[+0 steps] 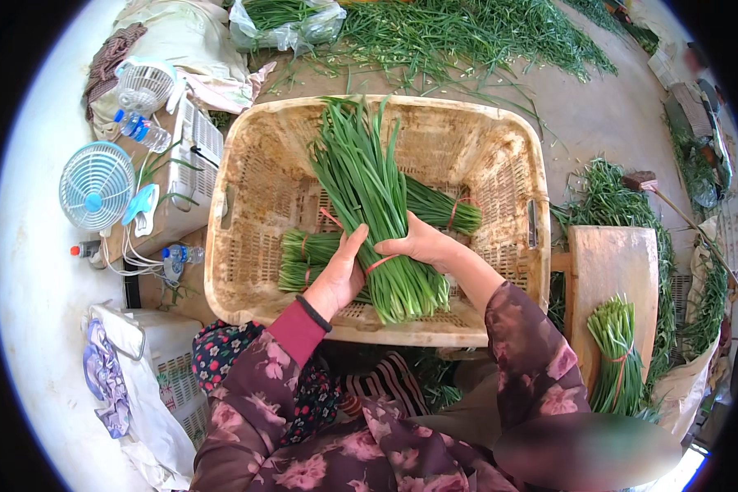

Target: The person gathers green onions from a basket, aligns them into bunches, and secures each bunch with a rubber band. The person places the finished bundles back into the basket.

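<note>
Between both hands I hold a thick bundle of garlic chives point(369, 197), its leafy tips pointing away from me and its pale cut ends towards me. A red band point(381, 263) circles it near the cut ends. My left hand point(341, 270) grips the left side, while my right hand point(418, 246) wraps the right side with its thumb across the stems. The bundle is over a stained plastic basket point(234, 270). Inside lie other tied bundles: one at the right point(443, 206) and two at the left, of which the upper bundle point(310, 246) shows its cut ends.
Loose chives point(467, 37) are heaped beyond the basket. A wooden bench point(615, 264) at the right bears another tied bundle point(618, 353). Fans, including a blue one point(96, 186), and plastic bottles point(141, 130) stand at the left. A brush point(639, 181) lies at the far right.
</note>
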`<state>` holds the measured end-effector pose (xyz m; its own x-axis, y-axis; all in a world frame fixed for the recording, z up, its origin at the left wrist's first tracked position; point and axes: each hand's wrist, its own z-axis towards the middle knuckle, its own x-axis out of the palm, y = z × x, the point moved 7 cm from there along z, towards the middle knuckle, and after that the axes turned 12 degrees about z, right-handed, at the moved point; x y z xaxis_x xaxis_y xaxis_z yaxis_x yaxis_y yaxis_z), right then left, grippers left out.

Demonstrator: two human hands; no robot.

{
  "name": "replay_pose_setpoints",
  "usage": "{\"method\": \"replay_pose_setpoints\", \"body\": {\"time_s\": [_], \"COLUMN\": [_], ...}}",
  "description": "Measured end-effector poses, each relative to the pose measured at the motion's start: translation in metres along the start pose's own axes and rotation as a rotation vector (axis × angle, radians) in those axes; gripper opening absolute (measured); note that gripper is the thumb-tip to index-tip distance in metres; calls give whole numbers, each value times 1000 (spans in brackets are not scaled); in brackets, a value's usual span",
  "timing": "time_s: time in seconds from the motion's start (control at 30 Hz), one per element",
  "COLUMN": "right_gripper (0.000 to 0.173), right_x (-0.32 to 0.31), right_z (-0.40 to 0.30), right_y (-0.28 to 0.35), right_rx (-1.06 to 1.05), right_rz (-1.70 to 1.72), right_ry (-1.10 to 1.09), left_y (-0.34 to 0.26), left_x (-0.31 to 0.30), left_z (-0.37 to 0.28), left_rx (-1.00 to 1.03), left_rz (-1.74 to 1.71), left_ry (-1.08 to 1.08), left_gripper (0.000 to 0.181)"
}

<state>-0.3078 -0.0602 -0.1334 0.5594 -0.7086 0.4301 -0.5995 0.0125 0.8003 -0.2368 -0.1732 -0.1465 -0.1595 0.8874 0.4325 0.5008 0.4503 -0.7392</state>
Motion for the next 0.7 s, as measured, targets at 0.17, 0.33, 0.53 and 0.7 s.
{"method": "replay_pose_setpoints", "body": {"time_s": [0.17,0.33,0.53,0.7], "right_gripper": [111,113,101,93], "right_x": [-44,-84,-222,-249], "right_z": [28,54,72,97], "right_y": [1,-3,-70,-117], "right_rx": [72,-4,102,53], "right_rz": [-660,-573,-1438,-1807], "right_ry": [-168,5,-629,-510], "left_y": [3,38,55,72], "left_x": [-2,-52,-84,-78], "left_z": [57,111,126,120], "left_rx": [-21,57,-35,-98], "left_rz": [-20,-132,-134,-187], "left_ry": [-14,-45,-112,-129], "left_gripper": [69,63,54,60]}}
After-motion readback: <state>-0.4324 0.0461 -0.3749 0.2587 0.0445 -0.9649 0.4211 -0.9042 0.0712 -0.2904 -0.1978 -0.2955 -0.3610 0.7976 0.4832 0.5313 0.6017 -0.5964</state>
